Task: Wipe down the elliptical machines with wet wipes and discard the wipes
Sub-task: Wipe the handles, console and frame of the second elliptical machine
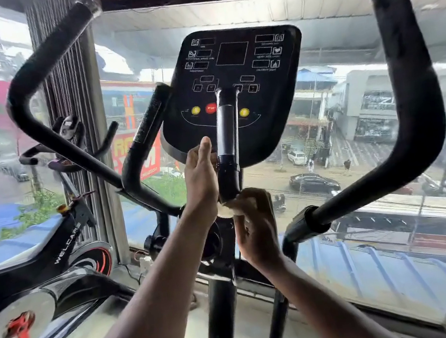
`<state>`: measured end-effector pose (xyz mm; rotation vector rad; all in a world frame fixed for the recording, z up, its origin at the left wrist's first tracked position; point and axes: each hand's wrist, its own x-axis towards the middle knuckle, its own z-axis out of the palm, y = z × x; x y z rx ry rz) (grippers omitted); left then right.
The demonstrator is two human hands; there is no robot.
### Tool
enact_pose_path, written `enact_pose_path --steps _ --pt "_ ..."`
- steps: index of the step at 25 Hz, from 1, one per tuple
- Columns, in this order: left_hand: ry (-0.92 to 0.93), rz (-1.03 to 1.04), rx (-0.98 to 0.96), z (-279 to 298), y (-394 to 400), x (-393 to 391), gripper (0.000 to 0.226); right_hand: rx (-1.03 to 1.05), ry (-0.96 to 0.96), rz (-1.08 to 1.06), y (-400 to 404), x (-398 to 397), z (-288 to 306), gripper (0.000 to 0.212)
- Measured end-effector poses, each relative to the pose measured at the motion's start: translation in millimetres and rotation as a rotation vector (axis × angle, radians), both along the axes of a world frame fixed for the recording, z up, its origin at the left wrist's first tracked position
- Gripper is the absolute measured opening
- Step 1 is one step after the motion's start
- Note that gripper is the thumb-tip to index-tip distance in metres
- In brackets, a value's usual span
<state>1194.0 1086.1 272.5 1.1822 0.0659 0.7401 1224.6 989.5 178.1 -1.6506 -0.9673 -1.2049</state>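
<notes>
- The right hand curls its fingers round a crumpled white wet wipe and presses it against the lower end of the elliptical's short centre grip, a black tube with a silvery band that rises in front of the console.
- The wipe sits at the top of that hand, bunched between the fingers and the black tube; only a small pale part of it shows.
- The left hand is just beside the right, up and to its left, with fingers straight and together, the palm laid against the left side of the same grip. It holds nothing.
- Above both hands is the black console, with yellow and red buttons near its lower edge.
- Long black swing handles rise far out on each side of the hands: one on the left, one on the right.
- Well off to the left of the left hand stands a spin bike by the window.
</notes>
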Motion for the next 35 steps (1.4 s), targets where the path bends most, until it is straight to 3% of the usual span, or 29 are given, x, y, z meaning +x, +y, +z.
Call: enact_pose_path --steps 4,7,10,13,16,18,21,25,28,31,32,35 --pt "0.034 0.001 0.174 -1 -11 10 0.016 0.262 0.465 0.016 4 4 8 0.009" --pt "-0.019 0.006 0.165 -5 -16 13 0.018 0.188 0.427 0.136 27 -24 12 0.036" --pt "-0.074 0.024 0.154 -12 -14 19 0.017 0.035 0.254 0.049 20 -20 -36 0.044" --pt "-0.066 0.098 0.248 -19 -17 23 0.016 0.006 0.428 -0.053 8 7 -53 0.039" --pt "-0.064 0.120 0.256 -22 -15 27 0.016 0.147 0.652 0.062 20 -15 -29 0.057" --pt "-0.062 0.150 0.237 -23 -16 31 0.026 0.140 0.550 0.138 28 -39 -22 0.065" --pt "-0.058 0.258 0.297 -29 -17 31 0.033 -0.026 0.443 0.039 21 -24 -53 0.068" --pt "-0.083 0.344 0.316 -33 -22 29 0.040 -0.088 0.838 -0.144 4 17 -69 0.082" --pt "-0.098 0.366 0.291 -40 -24 32 0.040 -0.065 0.676 -0.033 15 -13 -53 0.087" --pt "-0.118 0.319 0.255 -46 -27 30 0.019 -0.170 0.493 -0.057 19 -20 -64 0.092" --pt "-0.113 0.303 0.238 -48 -29 28 0.013 -0.191 0.535 -0.094 15 -8 -70 0.094" --pt "-0.118 0.291 0.218 -50 -31 26 0.009 -0.168 0.892 -0.123 5 32 -76 0.098"
